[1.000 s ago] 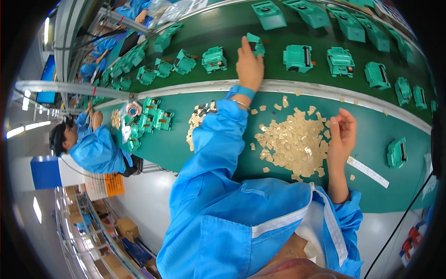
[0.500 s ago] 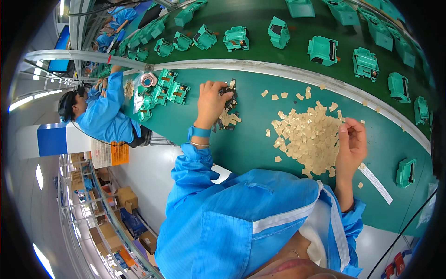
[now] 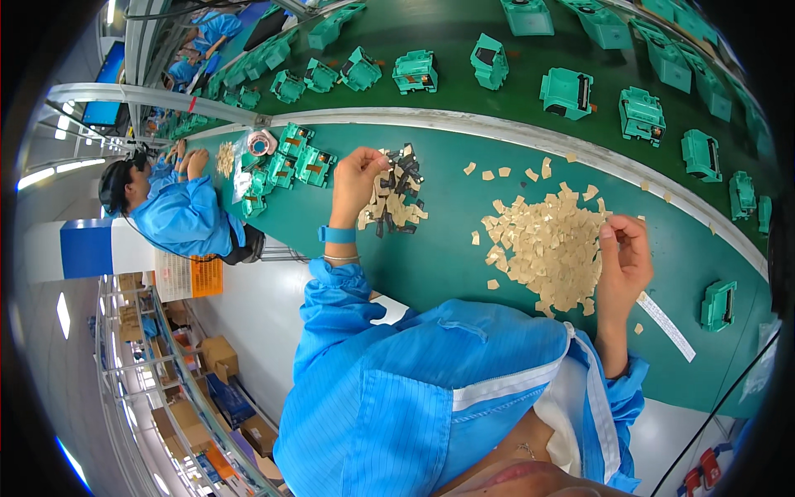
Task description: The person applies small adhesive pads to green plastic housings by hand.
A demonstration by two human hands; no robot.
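A broad heap of small beige chips lies on the green tabletop. My right hand is at its right edge, thumb and forefinger pinched together; what is between them is too small to make out. Farther left, a smaller mixed pile holds beige chips and small black parts. At the left side of that pile is my left hand, its fingers closed in a pinch. Whatever those fingertips hold, if anything, cannot be made out.
Green plastic housings stand in rows on the darker belt beyond a pale metal rail. More housings and a tape roll sit at left. A paper strip lies at right. A co-worker works at far left.
My left hand has shifted left, off the mixed pile's top, showing more of its black parts and chips. My right hand stays pinched at the heap's edge.
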